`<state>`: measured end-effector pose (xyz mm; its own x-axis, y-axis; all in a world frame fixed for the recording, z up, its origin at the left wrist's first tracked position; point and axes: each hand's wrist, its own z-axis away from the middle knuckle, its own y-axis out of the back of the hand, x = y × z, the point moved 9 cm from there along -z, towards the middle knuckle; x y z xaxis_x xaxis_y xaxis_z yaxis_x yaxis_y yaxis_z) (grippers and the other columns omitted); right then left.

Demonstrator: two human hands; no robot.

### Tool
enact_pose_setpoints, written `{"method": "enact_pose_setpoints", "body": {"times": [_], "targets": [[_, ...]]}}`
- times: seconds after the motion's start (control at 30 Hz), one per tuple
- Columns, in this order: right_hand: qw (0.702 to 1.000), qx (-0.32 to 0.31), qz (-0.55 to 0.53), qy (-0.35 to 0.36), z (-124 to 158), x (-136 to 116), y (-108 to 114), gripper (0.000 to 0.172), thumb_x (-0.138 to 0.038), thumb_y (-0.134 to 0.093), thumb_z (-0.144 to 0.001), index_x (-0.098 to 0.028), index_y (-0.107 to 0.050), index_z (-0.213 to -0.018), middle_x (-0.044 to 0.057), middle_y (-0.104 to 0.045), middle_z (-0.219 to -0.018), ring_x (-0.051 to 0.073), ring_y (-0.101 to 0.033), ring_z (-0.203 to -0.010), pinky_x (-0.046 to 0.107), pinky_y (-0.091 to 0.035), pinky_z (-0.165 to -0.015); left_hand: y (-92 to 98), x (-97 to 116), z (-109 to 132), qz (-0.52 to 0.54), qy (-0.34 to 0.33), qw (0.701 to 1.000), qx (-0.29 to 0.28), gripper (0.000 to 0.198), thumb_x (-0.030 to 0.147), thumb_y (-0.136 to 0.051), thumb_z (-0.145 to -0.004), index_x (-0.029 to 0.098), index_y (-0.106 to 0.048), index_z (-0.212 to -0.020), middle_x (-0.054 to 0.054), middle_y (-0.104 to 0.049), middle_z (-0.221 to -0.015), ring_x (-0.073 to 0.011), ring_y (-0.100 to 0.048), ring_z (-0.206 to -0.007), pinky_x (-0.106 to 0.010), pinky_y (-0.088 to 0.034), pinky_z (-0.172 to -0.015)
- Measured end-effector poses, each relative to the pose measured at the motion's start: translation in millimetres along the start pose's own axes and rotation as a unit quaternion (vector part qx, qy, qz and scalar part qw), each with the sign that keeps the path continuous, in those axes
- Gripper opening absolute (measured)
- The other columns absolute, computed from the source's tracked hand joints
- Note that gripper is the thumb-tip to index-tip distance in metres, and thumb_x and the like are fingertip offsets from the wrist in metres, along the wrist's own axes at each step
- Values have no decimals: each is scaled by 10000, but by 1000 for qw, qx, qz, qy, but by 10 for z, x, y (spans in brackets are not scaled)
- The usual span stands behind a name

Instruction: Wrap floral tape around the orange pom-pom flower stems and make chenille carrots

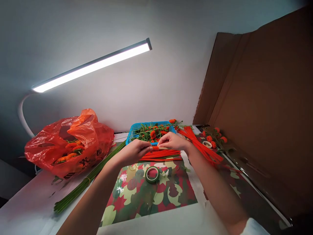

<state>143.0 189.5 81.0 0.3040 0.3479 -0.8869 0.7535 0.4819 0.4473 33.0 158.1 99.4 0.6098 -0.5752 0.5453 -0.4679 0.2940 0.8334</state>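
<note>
My left hand [133, 151] pinches one end of a short orange pipe cleaner coil [155, 148]. From its right side runs a pale thin stick [163, 148], and my right hand [172, 142] is closed on it, the fingertips close to the coil. Both hands are raised over a row of loose orange pipe cleaners [160, 155] on the patterned mat. Nearer to me lies a roll of green tape [152, 174]. Just behind the hands stands a blue basket [133, 129] of orange flowers with green stems.
At left sits a red plastic bag [97, 137] with orange flowers inside, beside a bundle of green stems [80, 186]. More orange pipe cleaners [198, 143], a white tape roll [207, 144] and orange pompom-like heads [209, 139] lie right. A lamp [97, 67] hangs above; cardboard [264, 98] stands right.
</note>
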Motion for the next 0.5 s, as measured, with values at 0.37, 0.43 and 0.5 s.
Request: {"method": "enact_pose_setpoints", "body": {"times": [0.37, 0.43, 0.5], "targets": [[985, 114, 118, 58, 21, -166, 124, 95, -207, -662, -765, -164, -744, -750, 14, -703, -706, 125, -589, -659, 218, -377, -579, 41, -59, -15, 7, 16, 1000, 20, 382, 448, -389, -894, 172, -531, -672, 27, -415, -582, -109, -321, -542, -217, -265, -491], [972, 134, 179, 71, 57, -256, 140, 86, -195, -663, -788, -186, -747, -770, 12, -715, -748, 125, -604, -698, 218, -371, -595, 38, -71, -22, 4, 22, 999, 24, 380, 450, -381, -893, 172, -545, -692, 19, -462, -600, -114, -350, -555, -219, -282, -507], [957, 147, 234, 82, 93, -352, 140, 89, -182, -662, -804, -202, -746, -779, 7, -720, -778, 123, -610, -725, 218, -361, -606, 26, -89, -25, -2, 31, 999, 25, 381, 454, -370, -894, 175, -554, -710, 15, -491, -615, -120, -374, -565, -225, -292, -521]]}}
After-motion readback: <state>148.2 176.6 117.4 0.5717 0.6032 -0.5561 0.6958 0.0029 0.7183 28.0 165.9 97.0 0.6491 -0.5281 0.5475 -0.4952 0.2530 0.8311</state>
